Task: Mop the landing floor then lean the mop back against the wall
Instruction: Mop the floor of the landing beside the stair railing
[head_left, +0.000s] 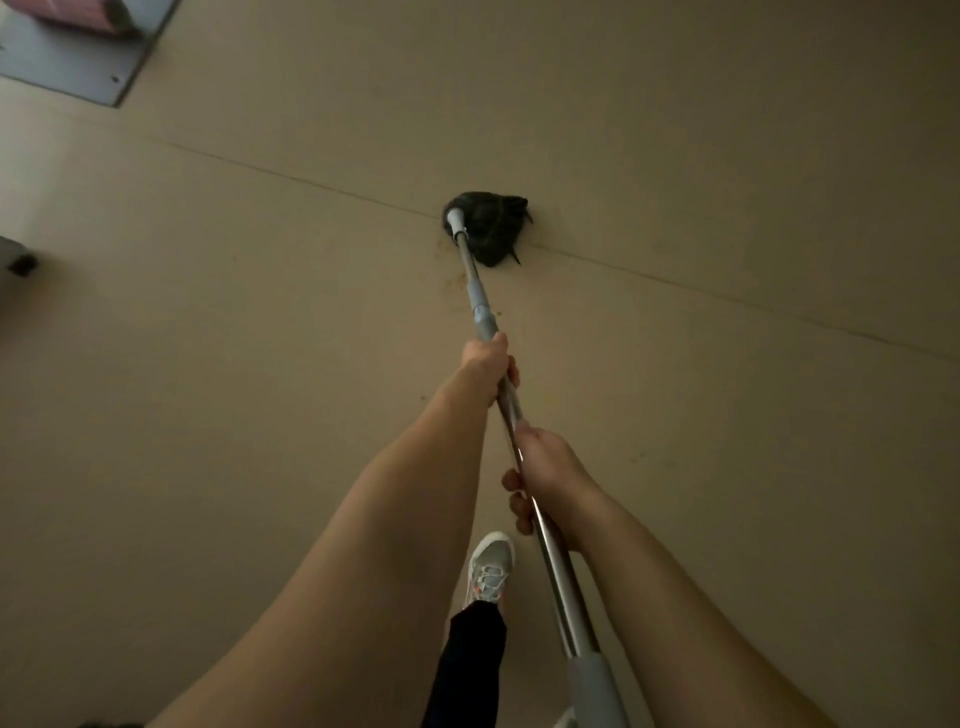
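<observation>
A mop with a shiny metal handle (480, 299) runs from the bottom of the view up to a dark, bunched mop head (491, 226). The head rests on the beige floor (260, 312), right on a thin seam line. My left hand (491, 366) is wrapped around the handle higher up, just below a grey collar. Lower down the shaft, my right hand (543, 475) grips the same handle. A grey foam grip (595, 691) covers the handle's near end.
A grey metal plate (78, 67) with something pink on it lies at the top left. A dark-wheeled object (21, 260) pokes in at the left edge. My grey sneaker (491, 566) and black trouser leg stand below the hands. Small brown spots mark the floor near the mop head.
</observation>
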